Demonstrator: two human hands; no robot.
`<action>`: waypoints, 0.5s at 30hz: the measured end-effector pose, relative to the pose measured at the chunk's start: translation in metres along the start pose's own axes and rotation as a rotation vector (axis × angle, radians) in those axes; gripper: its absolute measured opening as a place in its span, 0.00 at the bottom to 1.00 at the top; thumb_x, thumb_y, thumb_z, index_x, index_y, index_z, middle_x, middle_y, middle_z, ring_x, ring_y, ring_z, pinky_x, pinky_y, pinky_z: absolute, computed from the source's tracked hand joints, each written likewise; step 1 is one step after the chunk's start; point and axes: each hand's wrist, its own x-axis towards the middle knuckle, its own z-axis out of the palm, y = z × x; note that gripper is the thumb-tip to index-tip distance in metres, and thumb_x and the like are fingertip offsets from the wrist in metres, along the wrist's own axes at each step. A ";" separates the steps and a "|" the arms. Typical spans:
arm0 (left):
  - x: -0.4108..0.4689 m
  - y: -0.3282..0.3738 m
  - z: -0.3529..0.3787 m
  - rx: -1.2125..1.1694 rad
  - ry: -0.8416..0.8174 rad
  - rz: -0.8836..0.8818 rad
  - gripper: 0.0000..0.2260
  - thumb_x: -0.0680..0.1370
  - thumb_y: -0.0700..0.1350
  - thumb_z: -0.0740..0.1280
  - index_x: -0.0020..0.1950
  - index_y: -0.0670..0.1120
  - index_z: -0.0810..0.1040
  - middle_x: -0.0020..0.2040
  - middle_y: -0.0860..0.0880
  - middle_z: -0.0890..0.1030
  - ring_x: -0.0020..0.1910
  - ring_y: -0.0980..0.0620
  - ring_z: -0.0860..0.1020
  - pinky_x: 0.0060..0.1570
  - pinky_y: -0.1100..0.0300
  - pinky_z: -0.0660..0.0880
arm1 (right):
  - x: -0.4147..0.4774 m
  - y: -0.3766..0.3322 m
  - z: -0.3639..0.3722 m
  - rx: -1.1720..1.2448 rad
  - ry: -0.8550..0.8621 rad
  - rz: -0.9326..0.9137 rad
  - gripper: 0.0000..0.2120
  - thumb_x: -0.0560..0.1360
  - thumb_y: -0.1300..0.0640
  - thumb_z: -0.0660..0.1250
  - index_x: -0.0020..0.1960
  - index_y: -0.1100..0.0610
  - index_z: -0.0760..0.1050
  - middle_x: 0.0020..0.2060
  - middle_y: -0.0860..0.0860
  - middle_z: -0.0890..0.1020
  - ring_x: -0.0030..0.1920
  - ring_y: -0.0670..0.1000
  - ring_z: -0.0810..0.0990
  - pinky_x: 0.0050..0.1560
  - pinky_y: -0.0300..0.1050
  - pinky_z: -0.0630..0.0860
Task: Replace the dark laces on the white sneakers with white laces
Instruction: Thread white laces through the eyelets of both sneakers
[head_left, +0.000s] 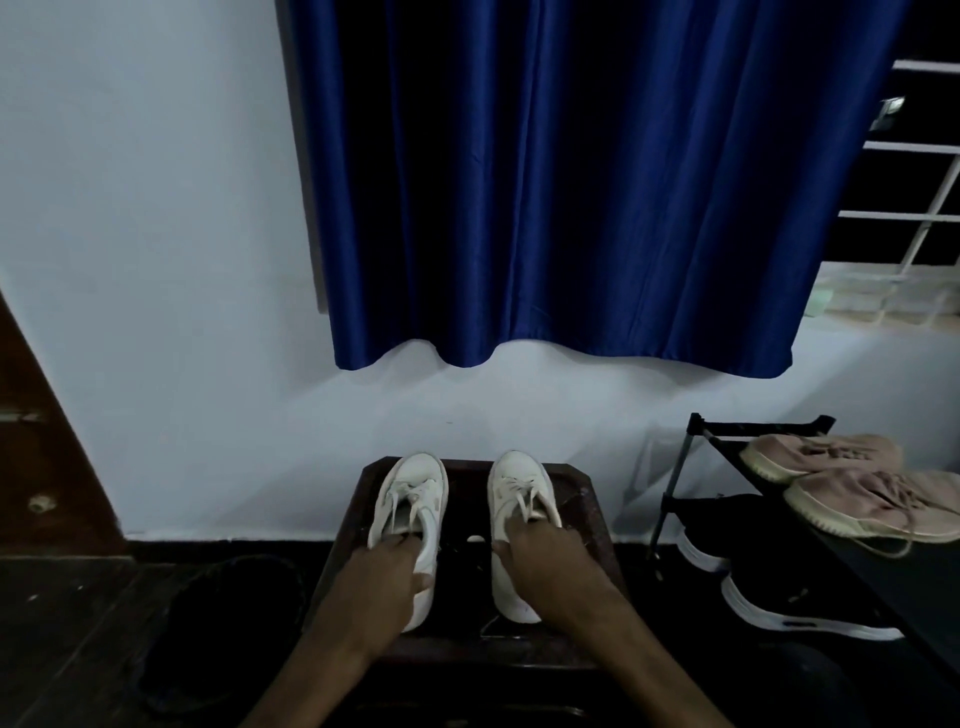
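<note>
Two white sneakers stand side by side, toes toward the wall, on a dark stool (582, 499). The left sneaker (415, 493) and the right sneaker (517, 488) both show pale laces across their tongues. My left hand (384, 577) grips the collar of the left sneaker, fingers inside the opening. My right hand (545, 561) holds the right sneaker the same way, fingers in its opening and thumb on the inner side. No dark laces can be seen in this dim light.
A black shoe rack (691, 431) stands to the right with pink sneakers (852, 483) on top and black sneakers (779, 597) below. A blue curtain (571, 182) hangs above. A dark bag-like object (228, 623) lies on the floor to the left, near a wooden door (47, 467).
</note>
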 end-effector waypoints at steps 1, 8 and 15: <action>0.003 0.002 0.003 -0.005 0.027 0.026 0.13 0.80 0.52 0.64 0.62 0.48 0.74 0.62 0.50 0.77 0.59 0.47 0.77 0.57 0.56 0.72 | 0.000 -0.002 0.001 0.002 -0.001 -0.006 0.21 0.84 0.47 0.51 0.68 0.61 0.65 0.60 0.60 0.77 0.58 0.60 0.77 0.57 0.52 0.72; 0.009 0.027 0.015 0.031 0.044 0.138 0.17 0.75 0.53 0.66 0.62 0.50 0.70 0.63 0.50 0.73 0.56 0.44 0.77 0.53 0.52 0.75 | -0.007 -0.010 -0.008 -0.011 -0.123 -0.056 0.21 0.76 0.61 0.63 0.67 0.62 0.63 0.61 0.61 0.75 0.62 0.61 0.73 0.62 0.56 0.68; 0.014 0.025 0.016 0.066 0.079 0.198 0.16 0.75 0.52 0.66 0.60 0.50 0.71 0.61 0.50 0.76 0.55 0.45 0.78 0.53 0.53 0.74 | -0.007 -0.011 -0.004 -0.026 -0.107 -0.059 0.25 0.76 0.62 0.65 0.70 0.61 0.60 0.61 0.61 0.74 0.64 0.61 0.72 0.64 0.57 0.67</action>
